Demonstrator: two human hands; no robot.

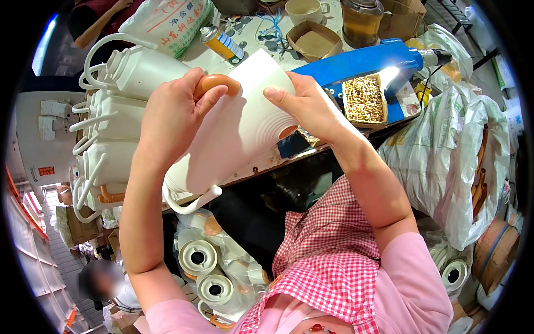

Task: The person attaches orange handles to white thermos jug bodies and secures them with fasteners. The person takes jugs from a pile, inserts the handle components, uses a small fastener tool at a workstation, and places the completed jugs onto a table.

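My left hand (169, 117) is closed around a curved orange-brown handle (221, 83), its rounded end showing past my thumb. The handle lies against a large white plastic jug body (236, 133), tilted over the bench edge. My right hand (311, 106) grips the upper right side of this body, thumb on top and the other fingers hidden behind. Ribbed rings mark the body's right side. From its lower end curves a white tube (192, 207) with a blunt tip. Whether the brown handle is fixed to the body I cannot tell.
Several white jugs (153, 69) with looped tubes stand at left. A blue machine (361, 61) lights a box of brass-coloured screws (364, 100). Behind are a spray can (222, 45) and an amber-filled jar (360, 22). Plastic bags (428, 150) crowd the right; other people are at left.
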